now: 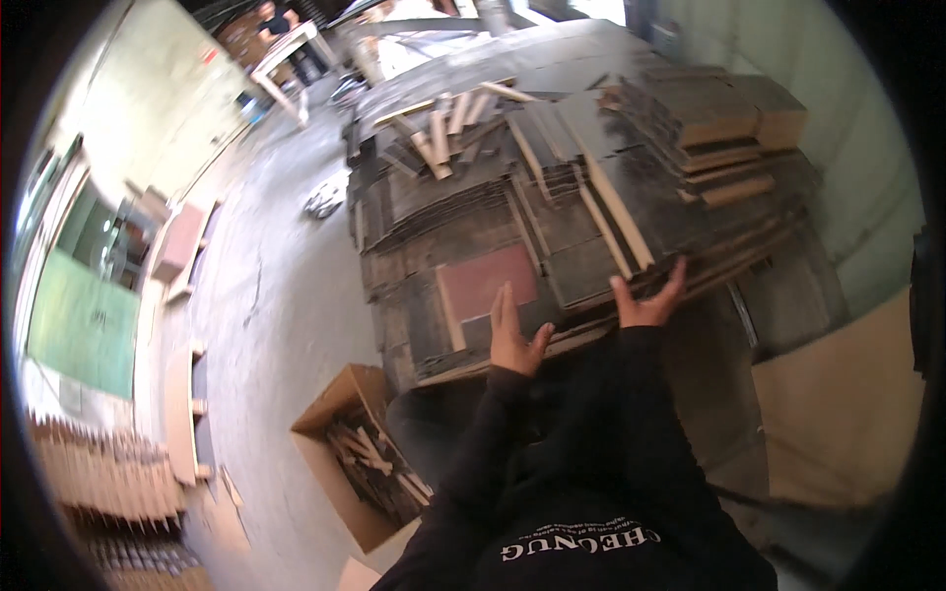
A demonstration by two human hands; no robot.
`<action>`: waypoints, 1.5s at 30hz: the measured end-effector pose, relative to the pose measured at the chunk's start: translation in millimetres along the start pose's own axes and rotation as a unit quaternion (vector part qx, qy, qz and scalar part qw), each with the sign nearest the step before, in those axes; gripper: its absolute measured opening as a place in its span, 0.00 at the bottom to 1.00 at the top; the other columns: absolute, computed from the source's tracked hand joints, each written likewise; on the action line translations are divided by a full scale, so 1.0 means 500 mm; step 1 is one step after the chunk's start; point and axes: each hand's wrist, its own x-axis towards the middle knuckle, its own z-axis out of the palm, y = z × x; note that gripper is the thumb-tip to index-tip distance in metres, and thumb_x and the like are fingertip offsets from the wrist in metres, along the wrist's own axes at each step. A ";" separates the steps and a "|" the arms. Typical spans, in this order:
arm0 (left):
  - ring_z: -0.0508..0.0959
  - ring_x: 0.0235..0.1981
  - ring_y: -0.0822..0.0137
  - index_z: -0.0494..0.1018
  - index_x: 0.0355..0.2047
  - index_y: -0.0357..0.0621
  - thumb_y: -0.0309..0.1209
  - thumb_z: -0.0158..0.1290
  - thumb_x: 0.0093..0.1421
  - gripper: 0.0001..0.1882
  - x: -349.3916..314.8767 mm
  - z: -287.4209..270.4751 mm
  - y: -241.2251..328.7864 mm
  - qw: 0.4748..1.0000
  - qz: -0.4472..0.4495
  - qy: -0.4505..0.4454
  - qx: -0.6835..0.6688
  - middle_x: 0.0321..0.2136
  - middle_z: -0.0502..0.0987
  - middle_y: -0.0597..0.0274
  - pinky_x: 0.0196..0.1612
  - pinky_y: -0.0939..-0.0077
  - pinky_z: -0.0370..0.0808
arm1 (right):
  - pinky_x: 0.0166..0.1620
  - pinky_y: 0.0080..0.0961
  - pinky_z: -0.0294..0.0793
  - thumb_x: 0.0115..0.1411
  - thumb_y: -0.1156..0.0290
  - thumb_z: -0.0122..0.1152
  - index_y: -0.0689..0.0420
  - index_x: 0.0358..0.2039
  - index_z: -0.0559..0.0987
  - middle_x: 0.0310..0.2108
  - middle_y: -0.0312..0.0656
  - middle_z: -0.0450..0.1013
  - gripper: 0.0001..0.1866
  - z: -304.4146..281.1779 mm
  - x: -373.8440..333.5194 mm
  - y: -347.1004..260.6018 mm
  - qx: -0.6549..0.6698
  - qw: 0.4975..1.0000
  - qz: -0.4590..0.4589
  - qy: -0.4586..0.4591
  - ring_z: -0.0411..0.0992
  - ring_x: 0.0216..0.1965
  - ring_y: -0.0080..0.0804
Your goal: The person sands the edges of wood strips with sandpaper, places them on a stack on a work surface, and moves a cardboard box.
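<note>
My left hand (515, 340) is over the near edge of a dark, worn worktable, fingers stretched up and thumb apart, with nothing in it. Just beyond its fingertips lies a flat reddish panel (488, 280), with a narrow light wood strip (450, 308) along its left side. My right hand (647, 303) is open too, thumb and fingers spread wide. It is nearest to the close ends of long pale wood strips (619, 219) lying on dark boards; whether it touches them I cannot tell. Both palms roughly face each other across a gap.
A stack of dark boards (719, 113) stands at the table's far right. Short loose wood strips (440, 136) lie in a pile at the far left. A cardboard box (340, 492) of wood scraps sits on the floor at left. Another person (279, 30) stands far back.
</note>
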 end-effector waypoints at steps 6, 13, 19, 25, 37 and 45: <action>0.63 0.50 0.51 0.50 0.58 0.41 0.32 0.56 0.50 0.38 -0.086 -0.054 -0.041 0.998 -0.033 0.016 -0.057 0.52 0.57 0.44 0.47 0.67 0.67 | 0.54 0.38 0.57 0.33 0.67 0.72 0.55 0.57 0.54 0.53 0.50 0.54 0.50 0.013 0.002 0.045 0.045 0.997 -0.056 0.023 0.55 0.53 0.45; 0.65 0.49 0.53 0.52 0.58 0.47 0.34 0.53 0.54 0.33 -0.052 -0.017 -0.003 0.992 -0.018 -0.037 -0.120 0.54 0.54 0.49 0.45 0.67 0.70 | 0.52 0.39 0.61 0.36 0.71 0.71 0.51 0.58 0.53 0.55 0.49 0.52 0.49 -0.005 0.029 0.035 0.029 0.998 -0.046 0.013 0.55 0.53 0.44; 0.63 0.52 0.52 0.57 0.55 0.46 0.31 0.54 0.52 0.30 -0.014 -0.026 0.079 0.990 0.039 -0.031 -0.130 0.52 0.58 0.48 0.50 0.67 0.65 | 0.50 0.39 0.63 0.37 0.72 0.70 0.52 0.58 0.51 0.55 0.47 0.52 0.49 0.030 0.017 0.016 0.068 0.997 0.014 -0.029 0.59 0.51 0.42; 0.63 0.50 0.49 0.56 0.55 0.46 0.27 0.52 0.49 0.31 -0.116 -0.141 0.024 0.996 -0.015 0.016 -0.090 0.53 0.56 0.50 0.50 0.66 0.65 | 0.39 0.31 0.72 0.38 0.58 0.73 0.64 0.49 0.63 0.39 0.48 0.69 0.41 0.032 0.056 0.182 -0.014 0.994 -0.110 -0.008 0.70 0.37 0.37; 0.50 0.57 0.37 0.29 0.61 0.65 0.54 0.47 0.52 0.46 -0.573 -0.205 -0.175 0.892 -0.435 0.103 0.060 0.60 0.39 0.40 0.55 0.48 0.52 | 0.36 0.33 0.71 0.45 0.56 0.65 0.66 0.41 0.70 0.36 0.48 0.70 0.30 0.259 -0.296 0.020 0.165 0.875 -0.303 -0.339 0.69 0.34 0.39; 0.48 0.57 0.32 0.30 0.61 0.63 0.55 0.52 0.47 0.51 -0.484 -0.250 -0.180 0.896 -0.433 0.017 0.094 0.59 0.35 0.36 0.54 0.44 0.50 | 0.40 0.33 0.68 0.47 0.56 0.62 0.66 0.42 0.69 0.39 0.49 0.68 0.29 0.310 -0.430 -0.041 0.187 0.822 -0.273 -0.463 0.67 0.37 0.40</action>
